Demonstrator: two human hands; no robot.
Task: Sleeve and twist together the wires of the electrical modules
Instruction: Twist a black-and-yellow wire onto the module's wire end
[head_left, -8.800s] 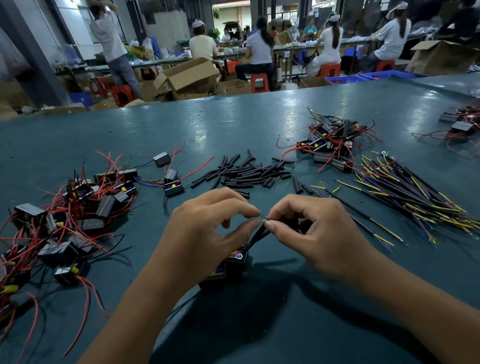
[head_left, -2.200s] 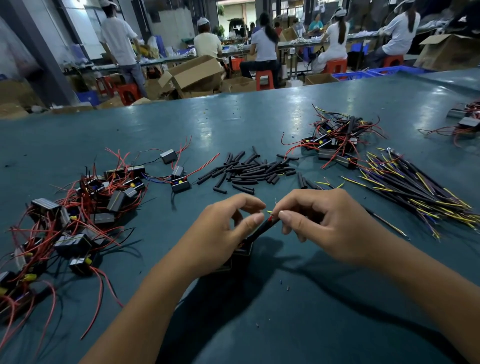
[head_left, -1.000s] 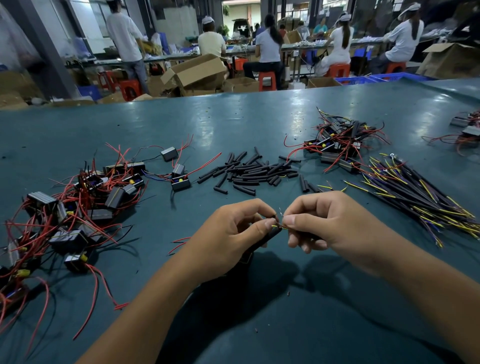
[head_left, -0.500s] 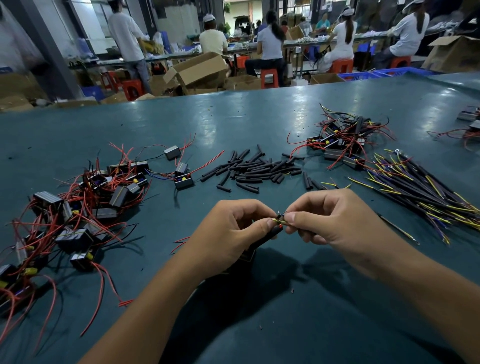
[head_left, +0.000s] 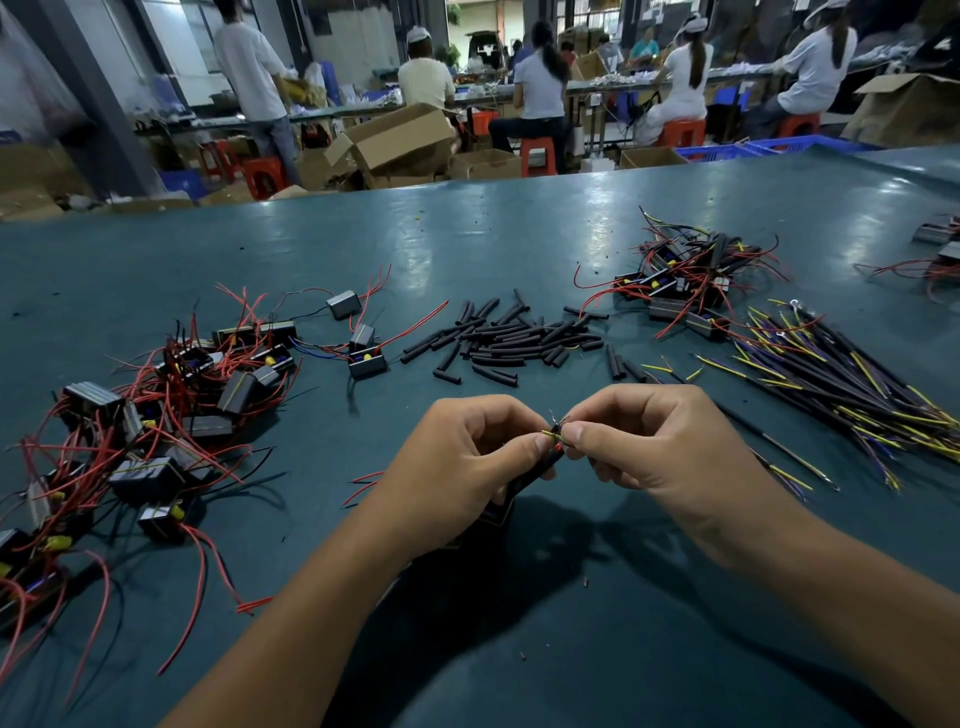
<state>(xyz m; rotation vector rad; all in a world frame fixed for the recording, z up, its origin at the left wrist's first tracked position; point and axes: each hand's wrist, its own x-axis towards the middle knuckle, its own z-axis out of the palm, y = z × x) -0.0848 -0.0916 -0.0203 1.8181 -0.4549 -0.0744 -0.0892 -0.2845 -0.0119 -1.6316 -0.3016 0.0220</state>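
Note:
My left hand (head_left: 462, 467) and my right hand (head_left: 654, 447) meet fingertip to fingertip above the teal table (head_left: 519, 234). Between them they pinch the bare wire ends (head_left: 557, 429), red and yellow, that stick up crossed. A black sleeve (head_left: 535, 470) runs down from the pinch under my left hand to a small black module (head_left: 493, 514), mostly hidden by the hand. My right hand also holds the yellow-tipped lead; its length is hidden in the palm.
A heap of black modules with red wires (head_left: 156, 415) lies at the left. Loose black sleeves (head_left: 514, 338) lie ahead in the middle. Another module pile (head_left: 685, 280) and a bundle of dark yellow-tipped leads (head_left: 841, 384) lie at the right. People work at benches beyond the table.
Earlier my right hand slid the sleeve along the wire; since then both hands have closed in on the bare ends and hold them pinched together. In the last half second they have hardly moved.

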